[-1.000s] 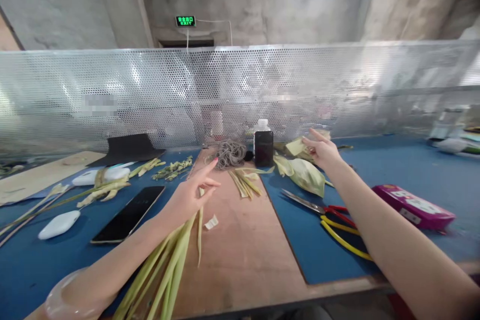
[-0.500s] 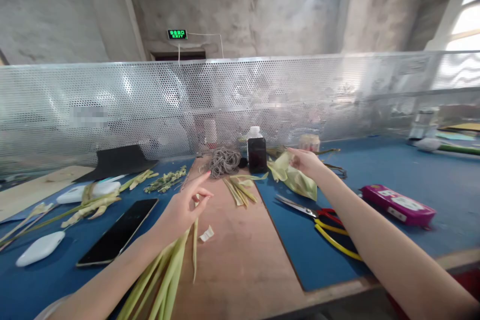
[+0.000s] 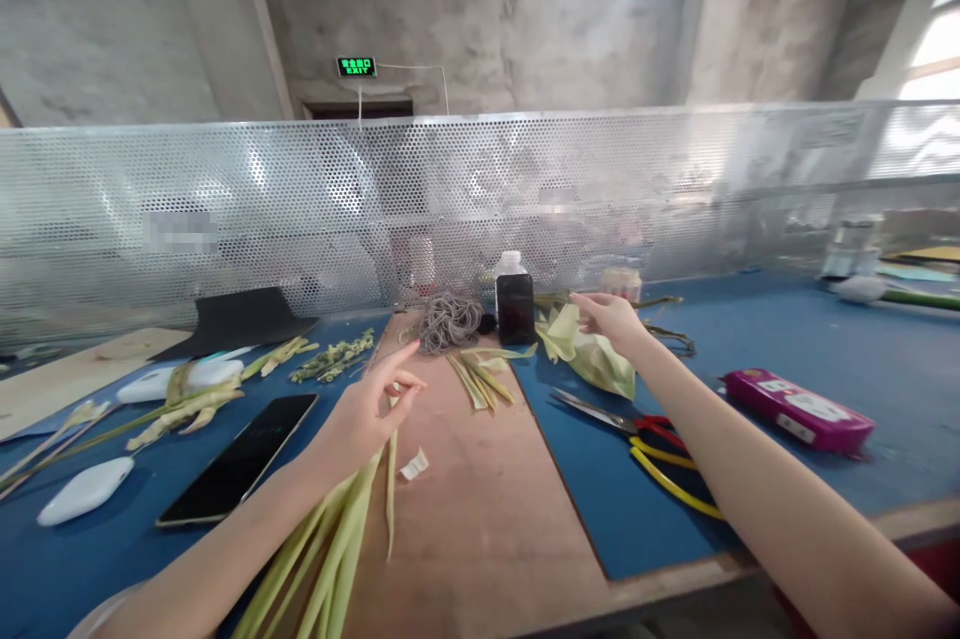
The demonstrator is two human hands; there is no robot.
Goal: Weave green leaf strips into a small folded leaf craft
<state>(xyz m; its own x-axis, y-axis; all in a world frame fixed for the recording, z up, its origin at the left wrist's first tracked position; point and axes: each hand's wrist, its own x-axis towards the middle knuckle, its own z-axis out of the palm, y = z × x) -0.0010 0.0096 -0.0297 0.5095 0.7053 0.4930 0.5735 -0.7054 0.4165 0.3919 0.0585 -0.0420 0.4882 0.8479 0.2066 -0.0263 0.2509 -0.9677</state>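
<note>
A rough, mottled grey concrete wall (image 3: 525,9) fills the upper background, with a paler, square-edged concrete pillar (image 3: 225,29) standing out at left. Just right of the pillar, a small rectangular exit sign (image 3: 356,67) glows green on black above the dark top of a doorway (image 3: 371,110); a thin white cable (image 3: 409,68) runs rightward from it, then down. A long silvery perforated metal screen (image 3: 300,179) spans the back of a wide blue-topped table (image 3: 757,349) with a bare brown wooden strip (image 3: 480,529) down its middle. Bright daylight shows through a white-lit window (image 3: 941,34) at far right.
</note>
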